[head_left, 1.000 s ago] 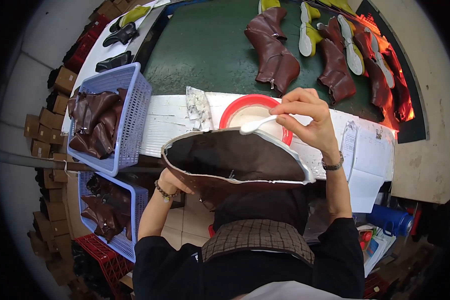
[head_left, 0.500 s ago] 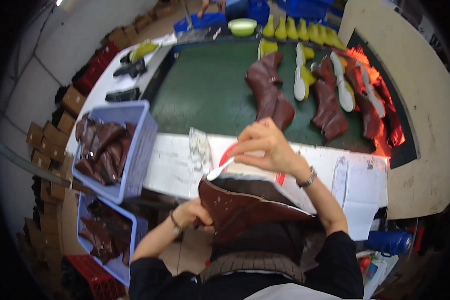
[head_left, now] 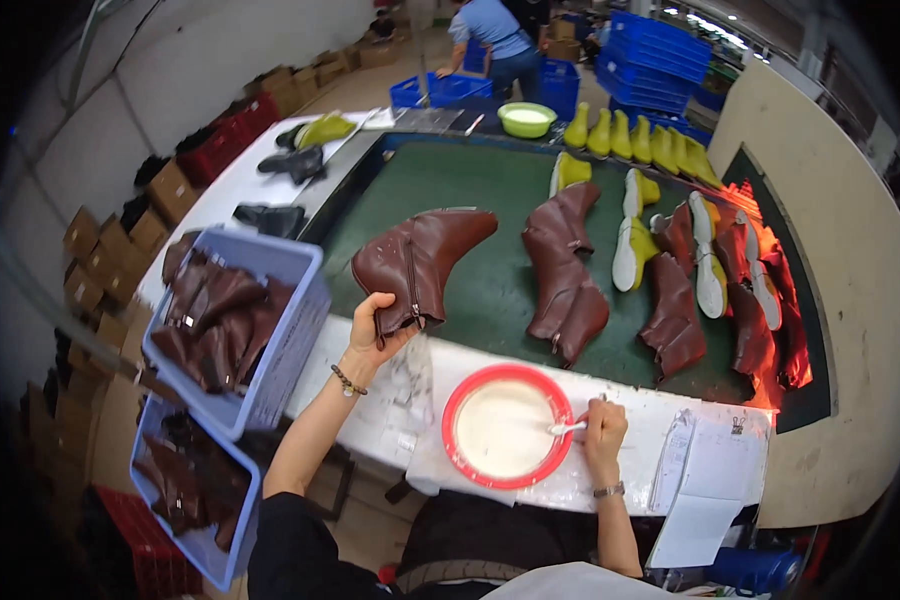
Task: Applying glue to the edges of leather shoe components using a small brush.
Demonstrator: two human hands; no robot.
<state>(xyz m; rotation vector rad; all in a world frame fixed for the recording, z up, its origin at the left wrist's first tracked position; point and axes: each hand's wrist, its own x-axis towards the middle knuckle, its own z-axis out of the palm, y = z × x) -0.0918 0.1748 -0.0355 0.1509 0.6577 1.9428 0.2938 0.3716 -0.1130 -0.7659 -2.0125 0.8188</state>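
My left hand (head_left: 383, 328) is closed on a brown leather boot upper (head_left: 415, 260) with a zipper, gripping it at the end near the zipper pull. The upper is over the near left part of the green surface (head_left: 370, 200). A slim white brush (head_left: 567, 428) is pinched in my right hand (head_left: 605, 432), its tip over a red-rimmed bowl (head_left: 452, 440) of cream-coloured liquid. Whether the tip touches the liquid I cannot tell. More brown boot uppers (head_left: 570, 285) lie on the green surface to the right, by yellow shoe lasts with pale soles (head_left: 625, 255).
Blue crates (head_left: 260, 395) full of brown uppers stand at the left. Yellow lasts (head_left: 640, 140) line the far edge beside a green bowl (head_left: 527, 120). A red glow lights the right end by a board (head_left: 805, 270). Papers (head_left: 705, 480) lie near right. Another person (head_left: 500, 45) stands beyond.
My left hand has carried the boot upper from my lap forward over the green surface. My right hand has moved the brush off its edge, down to the red-rimmed bowl. The view has shifted.
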